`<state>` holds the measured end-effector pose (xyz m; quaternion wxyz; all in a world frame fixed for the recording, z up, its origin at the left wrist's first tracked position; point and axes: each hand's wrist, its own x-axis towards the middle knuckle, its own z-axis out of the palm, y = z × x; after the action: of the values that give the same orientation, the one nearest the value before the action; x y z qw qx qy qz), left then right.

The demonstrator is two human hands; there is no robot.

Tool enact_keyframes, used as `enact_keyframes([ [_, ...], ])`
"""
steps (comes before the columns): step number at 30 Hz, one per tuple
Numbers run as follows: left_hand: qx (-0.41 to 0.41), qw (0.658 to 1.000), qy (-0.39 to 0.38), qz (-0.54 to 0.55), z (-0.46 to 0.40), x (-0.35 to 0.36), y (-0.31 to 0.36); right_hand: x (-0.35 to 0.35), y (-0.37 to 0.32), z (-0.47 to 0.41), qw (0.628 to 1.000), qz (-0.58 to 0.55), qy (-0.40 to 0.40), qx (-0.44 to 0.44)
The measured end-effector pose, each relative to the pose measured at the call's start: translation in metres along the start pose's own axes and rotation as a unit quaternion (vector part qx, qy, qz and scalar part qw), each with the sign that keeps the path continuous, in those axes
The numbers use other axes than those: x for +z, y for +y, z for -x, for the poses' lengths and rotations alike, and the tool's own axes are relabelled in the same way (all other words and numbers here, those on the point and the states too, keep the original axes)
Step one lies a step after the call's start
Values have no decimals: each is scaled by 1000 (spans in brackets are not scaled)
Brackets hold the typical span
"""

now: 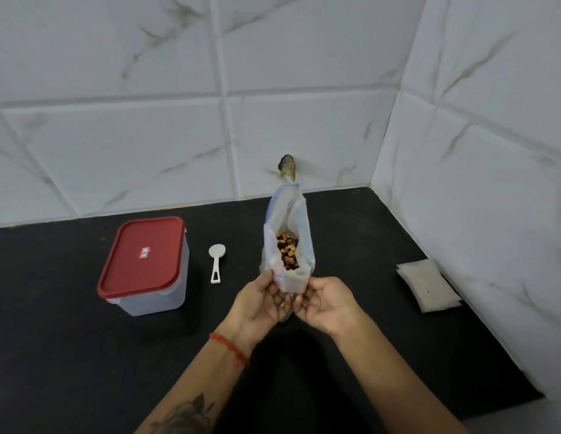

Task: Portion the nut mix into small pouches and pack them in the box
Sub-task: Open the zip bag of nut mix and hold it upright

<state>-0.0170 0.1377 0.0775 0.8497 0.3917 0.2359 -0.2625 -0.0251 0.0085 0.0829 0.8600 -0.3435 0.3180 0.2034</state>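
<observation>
A clear plastic bag (287, 214) of nut mix (287, 250) stands open at the middle of the black counter. My left hand (260, 303) pinches the near left edge of its mouth, and my right hand (324, 302) pinches the near right edge, spreading it. A clear box with a red lid (144, 261) sits shut to the left. Between box and bag lies a white scoop (216, 261). A stack of small clear pouches (428, 285) lies flat at the right.
The black counter (69, 355) ends at white marble-tiled walls behind and on the right. A dark chipped hole in the wall (287, 167) shows just behind the bag. The counter's right front edge drops off near the lower right corner.
</observation>
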Motion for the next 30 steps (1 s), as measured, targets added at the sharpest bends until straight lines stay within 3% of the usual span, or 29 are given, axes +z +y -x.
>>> enact_keyframes([
  [3,82,981,27,-175,-2,-5,3,-1,-7,1,972,213,75,-63],
  [6,251,883,109,-381,-5,-11,9,-8,-14,-4,886,355,179,-238],
  [8,300,862,132,-387,-5,-9,14,-6,-19,-7,875,352,171,-285],
  [10,303,875,122,-357,-5,-1,18,2,-23,-11,864,386,151,-285],
  [12,297,877,120,-359,-9,7,20,8,-23,-19,818,457,149,-315],
  [14,295,843,146,-425,-17,12,22,13,-22,-26,783,498,149,-343],
  [15,293,836,149,-439,-22,13,23,16,-22,-28,787,492,139,-344],
  [16,286,849,141,-422,-27,14,25,18,-24,-30,815,458,123,-333],
  [19,182,960,89,-196,-32,18,40,23,-37,-29,960,193,51,-199],
  [20,135,983,63,-109,-30,18,45,21,-42,-30,985,85,20,-146],
  [22,69,997,24,-14,-29,14,49,14,-48,-31,996,-26,-6,-86],
  [24,46,997,30,-57,-29,9,44,10,-46,-29,991,107,17,-82],
  [25,54,991,49,-111,-32,6,41,10,-45,-28,970,219,44,-99],
  [27,108,962,101,-228,-39,3,39,13,-45,-28,891,400,110,-185],
  [29,190,921,153,-303,-45,6,46,16,-51,-32,809,488,139,-296],
  [30,234,898,170,-332,-48,11,52,21,-55,-34,786,504,137,-331],
])
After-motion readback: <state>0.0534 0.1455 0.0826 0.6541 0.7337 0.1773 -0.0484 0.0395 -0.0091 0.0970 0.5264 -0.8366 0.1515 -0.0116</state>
